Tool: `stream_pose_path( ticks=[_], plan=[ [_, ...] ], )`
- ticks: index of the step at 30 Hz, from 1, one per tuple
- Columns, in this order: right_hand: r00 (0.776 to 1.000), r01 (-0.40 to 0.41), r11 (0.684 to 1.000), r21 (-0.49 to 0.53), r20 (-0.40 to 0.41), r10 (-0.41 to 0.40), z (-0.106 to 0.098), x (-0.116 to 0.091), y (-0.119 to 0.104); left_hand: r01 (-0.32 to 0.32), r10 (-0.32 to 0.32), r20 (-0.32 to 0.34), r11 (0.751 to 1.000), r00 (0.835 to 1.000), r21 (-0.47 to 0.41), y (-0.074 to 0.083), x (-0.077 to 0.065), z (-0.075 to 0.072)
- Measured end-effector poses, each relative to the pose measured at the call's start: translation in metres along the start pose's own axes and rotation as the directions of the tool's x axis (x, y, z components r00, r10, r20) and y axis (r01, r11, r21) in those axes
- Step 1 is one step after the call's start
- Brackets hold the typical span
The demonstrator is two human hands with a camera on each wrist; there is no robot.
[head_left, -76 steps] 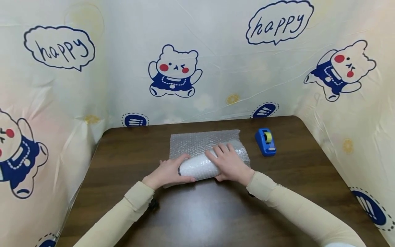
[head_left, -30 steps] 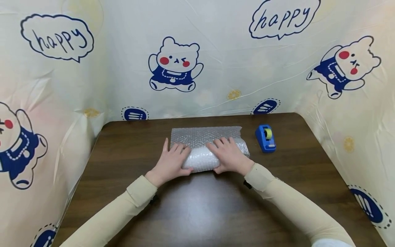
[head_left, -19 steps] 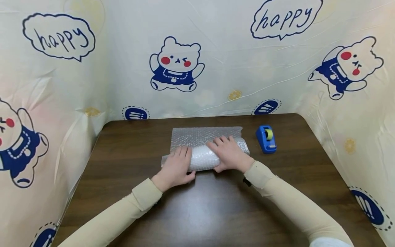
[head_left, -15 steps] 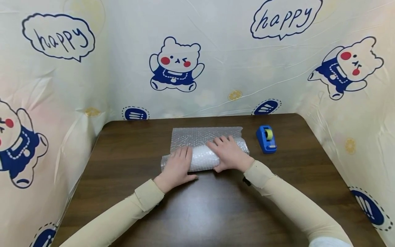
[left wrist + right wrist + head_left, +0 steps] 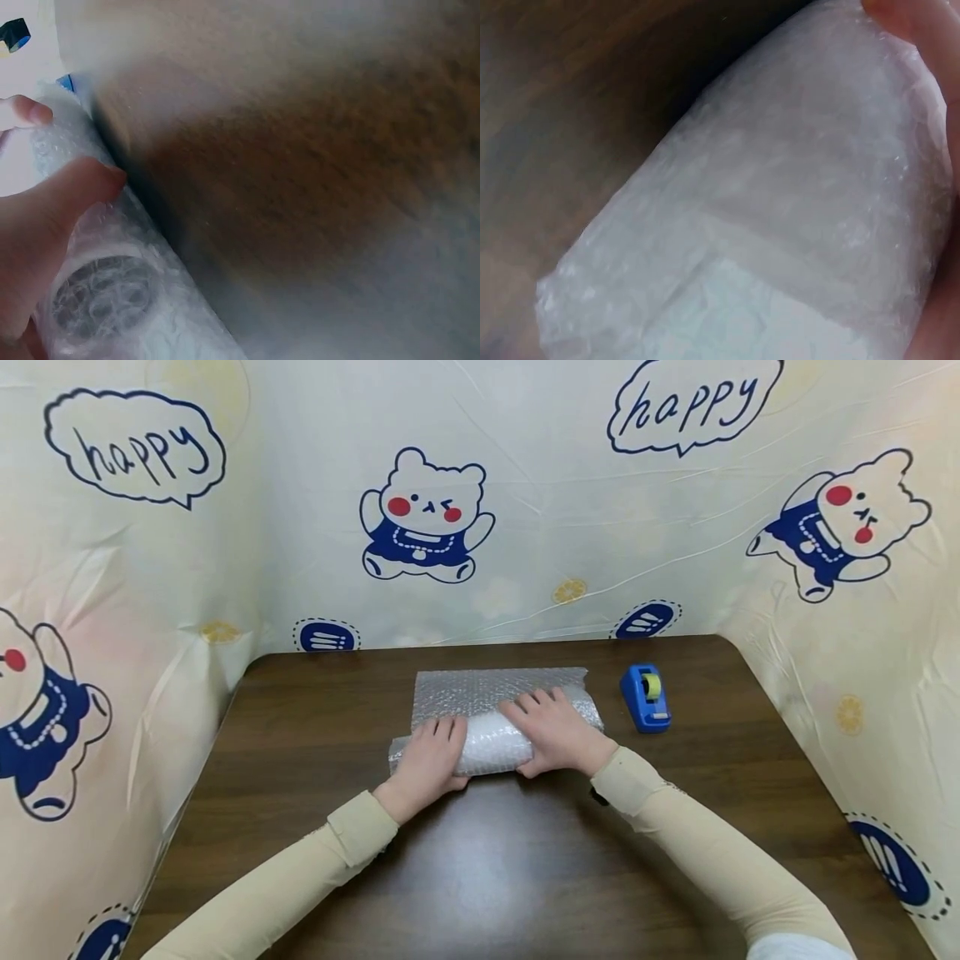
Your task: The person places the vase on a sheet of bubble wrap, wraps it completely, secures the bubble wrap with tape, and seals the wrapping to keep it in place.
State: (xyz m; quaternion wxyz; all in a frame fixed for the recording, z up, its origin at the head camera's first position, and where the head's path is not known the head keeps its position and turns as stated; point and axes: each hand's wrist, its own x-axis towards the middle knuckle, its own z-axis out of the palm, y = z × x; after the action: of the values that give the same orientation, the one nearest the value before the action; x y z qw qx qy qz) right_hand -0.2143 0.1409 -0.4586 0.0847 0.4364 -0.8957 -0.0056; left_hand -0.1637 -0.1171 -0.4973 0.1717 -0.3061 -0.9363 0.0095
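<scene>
A bubble-wrap roll [image 5: 495, 743] lies across the table, its white, roughly cylindrical core covered by the wrap. Behind it the unrolled bubble-wrap sheet [image 5: 472, 687] spreads flat. My left hand [image 5: 427, 764] grips the roll's left part, fingers over the top and thumb on the near side; a flap of wrap sticks out left of it. My right hand [image 5: 558, 735] holds the right part from above. In the left wrist view, a round end [image 5: 105, 298] shows through the wrap below the left thumb [image 5: 82, 184]. The right wrist view has the roll's other end [image 5: 765, 225] close up.
A blue tape dispenser [image 5: 646, 697] with yellow-green tape stands to the right of the sheet. The brown wooden table [image 5: 480, 877] extends in front of the roll. Printed curtains [image 5: 525, 527] enclose the back and sides.
My left hand shifted off the roll's end, lifted a finger, then settled over its left part, uncovering the flap. Its thumb has just drawn in against the roll. My right hand barely moved.
</scene>
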Motion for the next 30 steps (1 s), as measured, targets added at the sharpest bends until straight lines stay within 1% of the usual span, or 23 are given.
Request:
stream_pose_path(
  ticks=[3,8,11,15,20,26,30],
  plan=[
    [1.0,0.01,1.0,-0.016,-0.008,-0.01,0.001,0.0,0.002,-0.014,0.014,-0.007,1.0,1.0,-0.016,-0.001,-0.001,0.001],
    [1.0,0.011,0.998,-0.062,0.002,-0.01,-0.002,-0.004,0.002,-0.032,0.031,-0.019,0.999,0.999,-0.04,0.0,-0.001,-0.001],
    [1.0,0.024,0.994,-0.104,0.004,-0.024,-0.006,-0.008,-0.002,-0.023,0.022,-0.03,0.999,0.999,-0.039,0.001,0.0,-0.004],
    [0.999,0.04,0.99,-0.133,0.007,-0.04,-0.01,-0.014,-0.012,-0.006,0.005,-0.019,0.998,1.0,-0.057,0.0,0.001,-0.008],
    [1.0,0.021,0.988,-0.151,0.012,-0.019,-0.008,-0.02,-0.021,-0.013,0.016,0.027,0.994,0.999,-0.111,-0.002,0.001,-0.011],
    [0.999,-0.003,0.982,-0.188,-0.047,-0.006,0.003,-0.022,-0.025,-0.008,0.028,0.106,0.984,0.994,-0.178,-0.005,0.001,-0.015],
    [0.998,-0.003,0.983,-0.184,-0.06,-0.008,0.005,-0.019,-0.025,-0.003,0.035,0.143,0.977,0.989,-0.214,-0.007,0.001,-0.015]
  ],
)
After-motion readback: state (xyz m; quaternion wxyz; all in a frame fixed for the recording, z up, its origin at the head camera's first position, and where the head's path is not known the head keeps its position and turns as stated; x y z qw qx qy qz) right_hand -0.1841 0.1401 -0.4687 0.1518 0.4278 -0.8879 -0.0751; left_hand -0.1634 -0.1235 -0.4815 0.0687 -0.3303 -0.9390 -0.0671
